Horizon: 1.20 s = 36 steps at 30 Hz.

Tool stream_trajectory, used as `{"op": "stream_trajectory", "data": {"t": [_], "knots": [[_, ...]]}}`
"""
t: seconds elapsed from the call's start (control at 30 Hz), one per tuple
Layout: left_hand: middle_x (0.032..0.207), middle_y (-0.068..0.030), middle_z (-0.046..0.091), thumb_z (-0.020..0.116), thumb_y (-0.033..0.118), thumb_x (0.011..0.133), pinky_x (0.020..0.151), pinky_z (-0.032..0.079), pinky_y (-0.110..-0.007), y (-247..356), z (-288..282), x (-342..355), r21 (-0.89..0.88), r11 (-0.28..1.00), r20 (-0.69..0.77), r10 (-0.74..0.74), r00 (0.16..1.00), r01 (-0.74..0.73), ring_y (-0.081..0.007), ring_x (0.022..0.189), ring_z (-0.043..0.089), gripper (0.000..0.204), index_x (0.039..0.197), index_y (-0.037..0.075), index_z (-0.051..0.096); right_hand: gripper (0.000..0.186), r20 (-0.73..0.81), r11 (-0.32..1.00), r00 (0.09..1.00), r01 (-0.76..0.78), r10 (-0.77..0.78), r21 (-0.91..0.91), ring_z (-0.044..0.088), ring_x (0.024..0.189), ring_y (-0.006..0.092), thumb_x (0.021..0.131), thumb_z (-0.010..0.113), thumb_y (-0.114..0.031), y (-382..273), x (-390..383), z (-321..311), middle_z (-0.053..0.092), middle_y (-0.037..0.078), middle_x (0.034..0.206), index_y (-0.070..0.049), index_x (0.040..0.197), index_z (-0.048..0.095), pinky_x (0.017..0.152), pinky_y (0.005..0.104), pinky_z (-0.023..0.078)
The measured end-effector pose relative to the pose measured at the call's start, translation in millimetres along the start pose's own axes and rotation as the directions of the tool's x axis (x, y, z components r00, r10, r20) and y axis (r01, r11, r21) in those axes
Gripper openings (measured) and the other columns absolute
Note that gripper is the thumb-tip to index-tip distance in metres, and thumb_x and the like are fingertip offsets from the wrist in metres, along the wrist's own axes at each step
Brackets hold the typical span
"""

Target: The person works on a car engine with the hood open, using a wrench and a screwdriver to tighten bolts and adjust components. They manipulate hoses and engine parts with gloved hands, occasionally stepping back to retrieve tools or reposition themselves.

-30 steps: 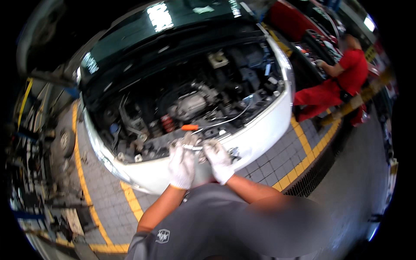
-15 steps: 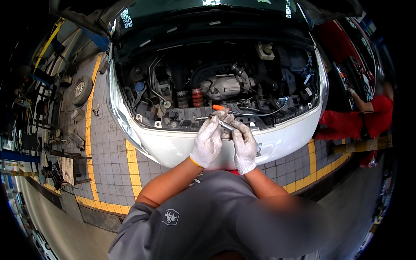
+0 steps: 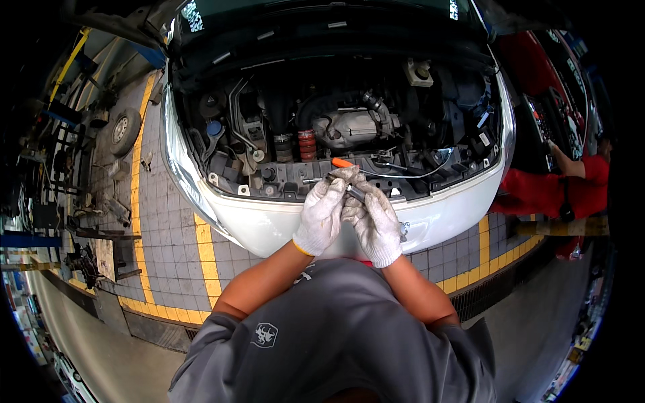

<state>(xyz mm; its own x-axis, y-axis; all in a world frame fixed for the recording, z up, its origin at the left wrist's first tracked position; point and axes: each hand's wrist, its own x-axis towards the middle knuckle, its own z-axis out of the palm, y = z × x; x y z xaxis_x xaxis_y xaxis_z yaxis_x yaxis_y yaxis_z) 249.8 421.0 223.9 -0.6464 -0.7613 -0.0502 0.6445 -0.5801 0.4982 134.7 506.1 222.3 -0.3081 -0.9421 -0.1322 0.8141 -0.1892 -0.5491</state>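
Both my hands wear off-white, dirt-stained knit gloves and meet over the car's front edge. My left hand (image 3: 320, 216) is closed around a slim metal tool, whose rod end (image 3: 310, 181) sticks out to the left. Between the hands shows a short dark metal cylinder (image 3: 355, 193), like a socket; my right hand (image 3: 377, 227) pinches its near end. Fingers hide how the rod and cylinder join. Just beyond the fingertips lies an orange handle (image 3: 342, 163). A thin flexible cable (image 3: 410, 177) curves rightward across the front panel; whether it joins the handle is unclear.
The white car's bumper (image 3: 262, 225) lies below my hands, with the open engine bay (image 3: 349, 127) beyond. A person in red (image 3: 537, 191) is at the right, beside a red car. A loose wheel (image 3: 125, 132) and a small stand (image 3: 107, 260) are on the left.
My right hand has drawn in closer to the left, its fingers further over the cylinder. The cylinder now looks darker. The view has shifted slightly.
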Motion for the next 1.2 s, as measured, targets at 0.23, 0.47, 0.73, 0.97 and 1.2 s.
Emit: {"op": "stream_trajectory", "data": {"t": [0.23,0.47,0.73,0.97,1.2], "knots": [[0.139,-0.0158,0.064,0.059,0.013,0.108,0.114,0.047,-0.044,8.5,-1.3,-5.4,0.256,0.966,0.137,0.014,0.991,-0.048,-0.0280,0.129,0.062,0.028,0.132,0.000,0.064,0.033,0.102,0.999,0.994,-0.039,0.042,-0.034,0.071,0.094,0.0260,0.108,0.057,-0.015,-12.2,-6.8,-12.4,0.071,0.019,0.112,0.004,0.136,0.057,0.081,0.0421,0.061],[0.139,-0.0134,0.065,0.064,0.008,0.104,0.113,0.046,-0.038,7.7,3.4,-19.0,0.255,0.967,0.179,-0.047,0.983,0.000,-0.0223,0.128,0.062,0.033,0.136,-0.001,0.064,0.033,0.025,0.987,0.999,-0.032,0.036,-0.155,0.071,0.091,0.0279,0.108,0.060,-0.018,-19.2,-25.2,-3.2,0.070,0.019,0.117,0.002,0.134,0.057,0.082,0.0415,0.060],[0.137,-0.0119,0.065,0.054,0.006,0.107,0.105,0.051,-0.036,6.5,9.3,-27.6,0.089,0.990,0.178,-0.123,0.976,0.109,-0.0186,0.118,0.064,0.037,0.143,-0.002,0.059,0.030,-0.074,0.890,0.997,-0.011,-0.026,-0.455,0.071,0.097,0.0237,0.108,0.057,-0.014,-16.0,-32.4,-11.0,0.070,0.016,0.119,0.003,0.133,0.057,0.087,0.0384,0.059],[0.156,-0.0220,0.045,0.055,0.007,0.105,0.117,0.044,-0.041,14.5,-13.0,-10.8,0.274,0.959,0.050,-0.090,0.995,0.073,-0.0268,0.135,0.056,0.072,0.167,0.008,0.018,0.022,-0.158,0.984,0.984,0.061,-0.088,-0.167,0.065,0.089,0.0210,0.107,0.063,-0.018,-28.8,18.2,-9.8,0.066,0.011,0.102,-0.003,0.123,0.058,0.080,0.0375,0.058],[0.124,-0.0171,0.072,0.069,0.033,0.095,0.104,0.050,-0.048,56.1,-124.4,28.0,0.907,-0.421,0.058,0.182,0.982,0.025,-0.0366,0.117,0.066,0.042,0.125,0.004,0.071,0.025,-0.225,0.889,0.956,0.069,-0.188,-0.452,0.063,0.072,0.0168,0.108,0.061,-0.019,-77.4,183.5,-73.0,0.066,0.009,0.090,-0.002,0.128,0.058,0.065,0.0300,0.055]]}}
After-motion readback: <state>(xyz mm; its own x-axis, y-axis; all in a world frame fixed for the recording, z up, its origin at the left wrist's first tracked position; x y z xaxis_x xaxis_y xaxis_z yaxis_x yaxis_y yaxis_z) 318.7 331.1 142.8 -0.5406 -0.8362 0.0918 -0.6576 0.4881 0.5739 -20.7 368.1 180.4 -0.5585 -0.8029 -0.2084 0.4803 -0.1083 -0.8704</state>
